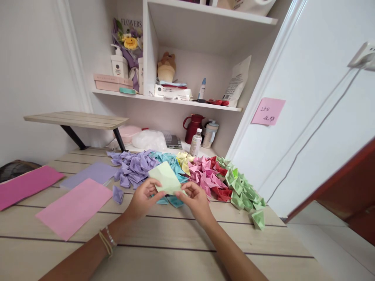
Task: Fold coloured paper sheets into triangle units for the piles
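Observation:
A pale green sheet of paper (165, 177) is held up over the table between both hands. My left hand (145, 196) pinches its lower left edge, thumb in front. At the lower right corner my right hand (195, 199) grips it between thumb and fingers. Behind the sheet lies a heap of folded paper boats: purple ones (134, 168), blue ones (176, 166), yellow ones (184, 160), pink ones (205, 175), red ones (222, 194) and green ones (241, 187). The sheet hides part of the blue ones.
Flat pink (74, 208), purple (89, 175) and magenta (29, 185) sheets lie on the left of the slatted table (164, 238). A small raised stand (76, 119) is at the back left. A bottle (195, 143) and a red jug (193, 128) stand behind the heap, under the shelf (170, 100).

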A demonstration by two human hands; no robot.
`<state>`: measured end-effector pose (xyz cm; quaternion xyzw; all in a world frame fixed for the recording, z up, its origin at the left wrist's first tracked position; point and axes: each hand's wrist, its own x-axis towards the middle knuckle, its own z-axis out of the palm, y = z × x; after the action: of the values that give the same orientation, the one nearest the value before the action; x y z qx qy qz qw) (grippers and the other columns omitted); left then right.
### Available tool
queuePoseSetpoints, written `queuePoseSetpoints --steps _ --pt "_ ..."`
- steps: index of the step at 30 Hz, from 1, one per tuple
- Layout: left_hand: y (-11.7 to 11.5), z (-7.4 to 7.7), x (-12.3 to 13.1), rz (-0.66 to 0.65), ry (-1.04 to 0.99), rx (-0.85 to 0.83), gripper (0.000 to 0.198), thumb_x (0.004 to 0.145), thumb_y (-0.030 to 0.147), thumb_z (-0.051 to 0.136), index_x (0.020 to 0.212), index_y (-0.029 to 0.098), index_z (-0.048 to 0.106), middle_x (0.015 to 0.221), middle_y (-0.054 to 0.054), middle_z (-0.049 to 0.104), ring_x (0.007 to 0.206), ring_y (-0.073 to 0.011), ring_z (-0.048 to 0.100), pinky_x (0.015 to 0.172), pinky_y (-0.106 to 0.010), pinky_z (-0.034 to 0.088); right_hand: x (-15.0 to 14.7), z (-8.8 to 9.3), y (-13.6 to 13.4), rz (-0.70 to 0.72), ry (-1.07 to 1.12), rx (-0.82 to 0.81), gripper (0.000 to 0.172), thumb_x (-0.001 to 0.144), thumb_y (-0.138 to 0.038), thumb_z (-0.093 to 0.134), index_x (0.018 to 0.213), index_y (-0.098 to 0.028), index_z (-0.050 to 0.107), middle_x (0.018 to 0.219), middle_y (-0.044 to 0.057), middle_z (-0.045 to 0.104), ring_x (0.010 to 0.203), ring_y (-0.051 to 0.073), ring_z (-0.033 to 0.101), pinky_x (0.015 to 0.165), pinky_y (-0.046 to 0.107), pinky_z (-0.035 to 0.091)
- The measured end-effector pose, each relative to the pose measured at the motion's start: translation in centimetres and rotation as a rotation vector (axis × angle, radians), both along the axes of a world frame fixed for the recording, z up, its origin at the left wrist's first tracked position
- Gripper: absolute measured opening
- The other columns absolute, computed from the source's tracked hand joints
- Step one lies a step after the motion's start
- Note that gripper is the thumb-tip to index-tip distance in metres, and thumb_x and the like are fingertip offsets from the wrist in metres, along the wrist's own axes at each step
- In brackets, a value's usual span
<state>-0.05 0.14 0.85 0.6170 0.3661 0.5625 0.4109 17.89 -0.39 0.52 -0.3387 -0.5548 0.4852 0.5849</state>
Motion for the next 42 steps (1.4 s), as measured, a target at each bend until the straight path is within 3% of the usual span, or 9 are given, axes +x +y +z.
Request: queuePoseSetpoints --steps 5,11,14,22,28,32,36,39,42 --pt "-0.1 0.4 0.3 -0.063 -0.224 -0.125 0.074 0.063 0.02 0.072 0.122 0.023 0.029 0.085 -0.003 0.067 0.074 -0.0169 0.066 0.066 -0.029 0.051 -0.3 -0.3 0.0 0.032 0.023 -0.074 0.037 0.062 -0.029 0.074 0.094 -0.018 0.059 0.068 -0.001 0.062 0.061 0.013 0.057 0.057 0.024 0.045" --pt "0.0 0.5 -0.2 -0.202 -0.008 -0.216 0.022 0.076 0.033 0.06 0.084 0.013 0.061 0.049 0.002 0.061 0.042 -0.0105 0.058 0.048 -0.021 0.047 0.2 -0.7 0.4 -0.053 -0.135 0.046 0.016 0.069 -0.031 0.067 0.074 -0.017 0.064 0.076 0.003 0.062 0.07 0.016 0.056 0.063 0.027 0.045" --pt "-0.1 0.4 -0.2 -0.252 -0.053 -0.24 0.024 0.074 0.036 0.061 0.081 0.012 0.064 0.067 -0.005 0.071 0.057 -0.0174 0.067 0.059 -0.028 0.054 0.6 -0.5 0.5 -0.179 -0.32 0.193 0.012 0.069 -0.028 0.066 0.076 -0.019 0.067 0.082 0.005 0.059 0.08 0.019 0.054 0.071 0.03 0.044" --pt "0.7 -0.7 -0.3 -0.043 -0.068 -0.097 0.043 0.061 0.031 0.072 0.101 0.015 0.066 0.11 -0.009 0.065 0.1 -0.0264 0.061 0.092 -0.039 0.046 1.3 0.8 -0.1 -0.071 -0.408 0.296 0.066 0.067 -0.016 0.063 0.129 -0.023 0.042 0.096 0.005 0.064 0.08 0.018 0.06 0.07 0.03 0.049" --pt "0.5 -0.5 -0.6 0.043 0.026 0.003 0.022 0.06 0.026 0.073 0.079 0.016 0.072 0.093 -0.008 0.071 0.085 -0.0246 0.065 0.075 -0.032 0.054 1.0 0.7 -0.1 -0.078 -0.366 0.32 0.007 0.068 -0.024 0.068 0.073 -0.022 0.071 0.088 0.006 0.068 0.086 0.023 0.062 0.077 0.033 0.048" --pt "-0.1 0.0 -0.3 0.066 0.01 -0.007 0.011 0.062 0.023 0.072 0.07 0.017 0.068 0.075 -0.005 0.07 0.071 -0.0195 0.065 0.064 -0.026 0.053 0.5 0.3 -0.1 -0.12 -0.181 0.129 0.016 0.066 -0.031 0.07 0.076 -0.019 0.065 0.076 0.005 0.067 0.07 0.02 0.062 0.063 0.03 0.05" --pt "-0.5 0.1 0.4 -0.041 -0.122 -0.101 0.044 0.064 0.02 0.071 0.104 0.019 0.051 0.072 -0.001 0.068 0.068 -0.0158 0.064 0.064 -0.025 0.051 0.0 0.0 -0.2 -0.065 -0.003 0.001 0.047 0.067 -0.031 0.07 0.108 -0.02 0.053 0.073 0.002 0.066 0.066 0.018 0.063 0.058 0.028 0.05" --pt "-0.5 0.0 0.6 -0.151 -0.178 -0.17 0.066 0.065 0.019 0.071 0.12 0.022 0.035 0.083 -0.004 0.068 0.075 -0.0174 0.065 0.068 -0.029 0.05 -0.1 0.1 -0.3 -0.102 -0.034 0.002 0.037 0.067 -0.032 0.07 0.099 -0.017 0.059 0.077 0.005 0.067 0.066 0.018 0.062 0.058 0.028 0.049" --pt "-0.3 0.0 0.4 -0.147 -0.081 -0.21 0.038 0.068 0.024 0.068 0.103 0.016 0.052 0.079 -0.005 0.068 0.071 -0.0168 0.063 0.063 -0.026 0.049 -0.1 0.5 -0.6 -0.09 -0.143 0.055 0.022 0.068 -0.034 0.068 0.081 -0.016 0.066 0.079 0.006 0.068 0.07 0.019 0.062 0.062 0.029 0.049"
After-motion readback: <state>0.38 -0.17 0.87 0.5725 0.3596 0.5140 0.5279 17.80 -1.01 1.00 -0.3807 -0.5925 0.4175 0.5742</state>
